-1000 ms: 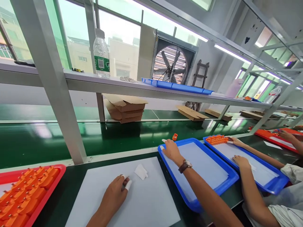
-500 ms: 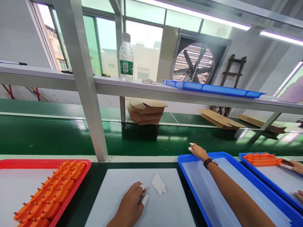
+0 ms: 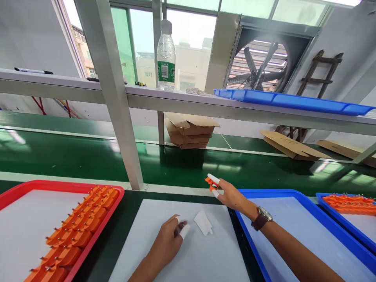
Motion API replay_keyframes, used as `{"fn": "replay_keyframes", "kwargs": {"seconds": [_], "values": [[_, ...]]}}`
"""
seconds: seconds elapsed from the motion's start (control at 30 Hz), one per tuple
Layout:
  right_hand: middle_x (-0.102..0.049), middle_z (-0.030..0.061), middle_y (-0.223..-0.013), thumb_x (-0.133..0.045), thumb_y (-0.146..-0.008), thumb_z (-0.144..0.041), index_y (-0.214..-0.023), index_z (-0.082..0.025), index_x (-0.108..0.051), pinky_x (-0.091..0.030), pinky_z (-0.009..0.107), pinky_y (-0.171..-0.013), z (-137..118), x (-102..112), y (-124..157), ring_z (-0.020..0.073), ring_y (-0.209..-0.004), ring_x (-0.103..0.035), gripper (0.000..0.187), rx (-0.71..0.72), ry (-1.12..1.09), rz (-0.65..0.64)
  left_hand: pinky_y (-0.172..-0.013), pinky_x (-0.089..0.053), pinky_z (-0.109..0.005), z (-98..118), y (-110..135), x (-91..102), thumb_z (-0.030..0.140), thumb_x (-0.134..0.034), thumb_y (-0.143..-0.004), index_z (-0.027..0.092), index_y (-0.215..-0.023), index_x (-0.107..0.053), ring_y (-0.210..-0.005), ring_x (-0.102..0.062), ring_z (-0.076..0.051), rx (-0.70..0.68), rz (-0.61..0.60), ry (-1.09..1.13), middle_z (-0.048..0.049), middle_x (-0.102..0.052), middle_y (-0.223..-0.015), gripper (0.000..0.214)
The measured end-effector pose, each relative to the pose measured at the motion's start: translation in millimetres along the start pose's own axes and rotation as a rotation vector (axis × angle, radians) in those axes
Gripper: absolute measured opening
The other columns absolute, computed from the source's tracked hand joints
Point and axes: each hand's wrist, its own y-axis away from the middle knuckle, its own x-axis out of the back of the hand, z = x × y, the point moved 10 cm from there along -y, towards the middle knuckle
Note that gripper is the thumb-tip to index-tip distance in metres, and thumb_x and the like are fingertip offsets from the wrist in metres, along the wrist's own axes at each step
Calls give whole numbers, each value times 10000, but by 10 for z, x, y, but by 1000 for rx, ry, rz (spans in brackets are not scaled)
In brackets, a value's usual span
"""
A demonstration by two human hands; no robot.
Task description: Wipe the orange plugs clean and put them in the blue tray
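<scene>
My right hand (image 3: 232, 196) reaches forward over the near edge of the green conveyor belt and pinches a small orange part (image 3: 209, 182) between fingertips that wear white finger cots. A watch sits on that wrist. My left hand (image 3: 169, 243) rests curled on the white sheet (image 3: 176, 250) in front of me, cots on two fingers, holding nothing I can see. A small white cloth (image 3: 203, 223) lies on the sheet just right of it.
A red tray (image 3: 38, 186) with several orange parts (image 3: 79, 231) stands at left. A blue tray (image 3: 293, 194) lined with white sits at right, another blue tray with orange parts (image 3: 349, 203) beyond it. A metal post (image 3: 117, 109), shelf, water bottle (image 3: 166, 55) and cardboard boxes (image 3: 190, 131) stand ahead.
My right hand picked the orange part off the belt and drew it leftward, off the blue tray's corner. The view swung left; the neighbour's hands left the picture. My left hand stayed put.
</scene>
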Motion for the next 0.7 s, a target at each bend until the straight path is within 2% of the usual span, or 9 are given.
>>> {"fn": "replay_keyframes", "kwargs": {"seconds": [0.1,0.17,0.23,0.27,0.33,0.43,0.53,0.6,0.7], "values": [[-631,66,-1055,-495,-856,-149,-1243,-219,-554,-491,339,-788,-884,-17,307,214,-907,-584,398,314,-37,1,-784,-548,-364,-34,-8,15,446,-586,-872,212,-1220,-597,-1036,-638,-272,125,19,365,-115,-650,-1189,420],[-625,79,-987,-511,-825,-126,-1072,-199,-616,-496,354,-763,-1228,-86,462,228,-875,-576,277,385,21,9,-819,-555,-390,25,-9,0,491,-602,-861,186,-1284,-556,-1061,-641,-282,145,8,569,-141,-630,-1250,523],[-613,84,-891,-523,-788,-98,-893,-186,-627,-498,370,-713,-1409,-230,538,238,-808,-563,172,378,125,11,-847,-552,-408,110,-6,-9,507,-612,-860,164,-1307,-547,-1059,-648,-286,133,-11,718,-154,-640,-1243,568],[-608,88,-864,-524,-773,-84,-847,-182,-623,-500,382,-698,-1466,-305,558,244,-792,-558,158,367,162,22,-854,-551,-411,141,-2,-13,502,-625,-855,156,-1303,-554,-1060,-649,-289,130,-21,771,-156,-650,-1231,570],[-621,107,-911,-525,-762,-65,-894,-173,-633,-514,420,-723,-1554,-420,591,265,-831,-567,201,362,145,71,-867,-547,-406,168,10,-15,470,-673,-830,143,-1262,-594,-1065,-648,-293,137,-34,820,-152,-670,-1205,546],[-616,137,-1116,-569,-802,-105,-1214,-188,-565,-528,478,-827,-1588,-496,638,294,-984,-578,420,348,-54,162,-869,-536,-377,135,29,15,406,-743,-777,128,-1149,-663,-1042,-661,-291,174,-15,828,-140,-706,-1135,471],[-582,131,-1213,-607,-843,-186,-1453,-242,-334,-530,483,-885,-1484,-557,666,283,-1066,-576,671,279,-264,218,-876,-519,-346,113,40,61,362,-753,-768,142,-1100,-689,-1008,-675,-267,190,14,862,-127,-717,-1115,404],[-574,121,-1227,-596,-864,-211,-1501,-268,-236,-528,471,-899,-1415,-611,679,270,-1079,-582,734,249,-349,240,-890,-510,-336,125,41,69,350,-740,-781,155,-1102,-691,-1008,-675,-252,182,4,870,-118,-711,-1139,379],[-586,116,-1188,-583,-880,-229,-1507,-280,-231,-527,475,-878,-1366,-680,697,271,-1040,-598,722,241,-358,278,-845,-528,-335,109,32,34,350,-729,-787,152,-1090,-691,-992,-681,-258,183,-31,849,-120,-710,-1128,365]]}}
